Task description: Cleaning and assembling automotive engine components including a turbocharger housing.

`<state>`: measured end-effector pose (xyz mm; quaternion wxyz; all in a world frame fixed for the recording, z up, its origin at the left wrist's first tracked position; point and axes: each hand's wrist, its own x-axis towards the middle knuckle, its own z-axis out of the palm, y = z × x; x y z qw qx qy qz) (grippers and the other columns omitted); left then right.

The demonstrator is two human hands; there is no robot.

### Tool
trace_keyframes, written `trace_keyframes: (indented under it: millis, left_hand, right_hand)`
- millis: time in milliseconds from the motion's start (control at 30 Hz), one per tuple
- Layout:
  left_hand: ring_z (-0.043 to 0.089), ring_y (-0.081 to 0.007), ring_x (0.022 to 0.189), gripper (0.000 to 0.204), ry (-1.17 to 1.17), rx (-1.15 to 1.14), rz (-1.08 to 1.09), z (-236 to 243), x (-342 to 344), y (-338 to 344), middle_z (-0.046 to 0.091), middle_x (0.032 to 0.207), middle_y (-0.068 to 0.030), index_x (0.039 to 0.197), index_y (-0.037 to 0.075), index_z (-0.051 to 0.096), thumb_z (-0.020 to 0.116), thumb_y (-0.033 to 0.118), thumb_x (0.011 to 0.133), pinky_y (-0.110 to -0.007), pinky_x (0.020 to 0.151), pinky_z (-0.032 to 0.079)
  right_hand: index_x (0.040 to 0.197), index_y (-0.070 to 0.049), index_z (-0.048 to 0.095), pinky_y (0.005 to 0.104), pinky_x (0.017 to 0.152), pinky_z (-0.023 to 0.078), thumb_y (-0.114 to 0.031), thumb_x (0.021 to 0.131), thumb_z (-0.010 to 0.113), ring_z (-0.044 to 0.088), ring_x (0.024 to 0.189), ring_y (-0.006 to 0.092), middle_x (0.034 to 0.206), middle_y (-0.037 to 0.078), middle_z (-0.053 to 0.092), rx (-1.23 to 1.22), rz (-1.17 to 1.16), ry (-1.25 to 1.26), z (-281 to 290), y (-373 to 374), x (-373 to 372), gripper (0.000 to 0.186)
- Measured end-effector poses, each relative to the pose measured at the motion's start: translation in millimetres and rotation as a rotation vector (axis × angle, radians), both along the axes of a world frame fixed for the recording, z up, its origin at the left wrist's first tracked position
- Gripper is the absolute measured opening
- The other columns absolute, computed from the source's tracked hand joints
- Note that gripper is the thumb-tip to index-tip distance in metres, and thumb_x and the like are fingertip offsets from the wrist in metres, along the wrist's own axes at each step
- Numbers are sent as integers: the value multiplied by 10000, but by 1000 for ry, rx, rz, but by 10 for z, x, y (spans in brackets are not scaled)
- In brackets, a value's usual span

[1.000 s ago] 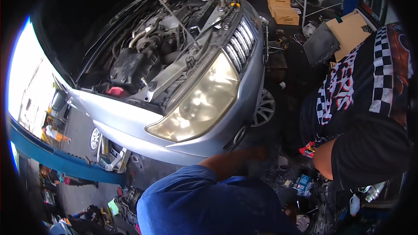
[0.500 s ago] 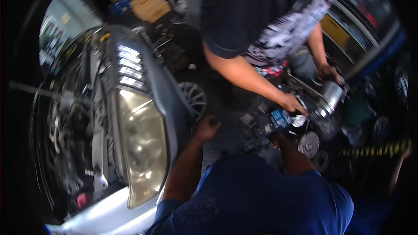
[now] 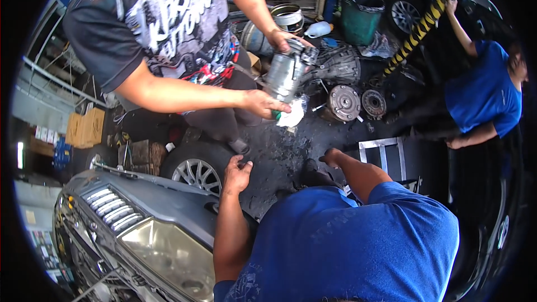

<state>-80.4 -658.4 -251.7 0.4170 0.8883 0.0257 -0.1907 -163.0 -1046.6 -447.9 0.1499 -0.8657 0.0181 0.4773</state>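
Note:
My left hand [image 3: 236,174] is raised above the grey car's front corner [image 3: 184,218], near a silver wheel [image 3: 196,173], with fingers loosely bent and apart, holding nothing I can see. My right hand [image 3: 331,158] hangs open over the dark stained floor, fingers slightly curled, with no visible object in it. Ahead of me, a co-worker in a printed black shirt [image 3: 168,17] grips a silver metal cylinder [image 3: 286,77] with both hands, above a crumpled white item [image 3: 293,113]. Two round metal discs [image 3: 345,102] lie beside a large metal casing [image 3: 335,67].
A person in blue [image 3: 481,95] stands right, by a yellow-black striped bar [image 3: 422,17] and dark car [image 3: 486,218]. A metal frame [image 3: 380,145] is near my right. A green bin [image 3: 361,19], white bottle [image 3: 319,29] and cardboard boxes [image 3: 84,128] stand around the workspace.
My view has swung right, from the engine bay to the floor parts and co-workers. Over the last second both my hands have come into view, and the co-worker has lifted the cylinder.

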Motion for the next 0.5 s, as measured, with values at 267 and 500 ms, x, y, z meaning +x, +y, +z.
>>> trace_keyframes:
  millis: [267,500]
  left_hand:
    - [631,-134,837,329,218,-263,-286,488,9,-307,687,919,-77,1162,-19,636,751,183,929,-289,767,525]
    - [564,-68,792,155,-467,-732,-161,1423,-134,-818,632,912,-3,1069,3,623,705,65,954,-221,702,466]
  right_hand:
    - [1392,-81,602,399,746,600,-234,926,614,753,853,279,945,204,745,100,-575,-224,274,-229,-137,491]
    - [1362,87,565,388,1044,496,-403,896,694,642,1212,354,1274,277,664,453,-802,-443,1015,-207,280,689]
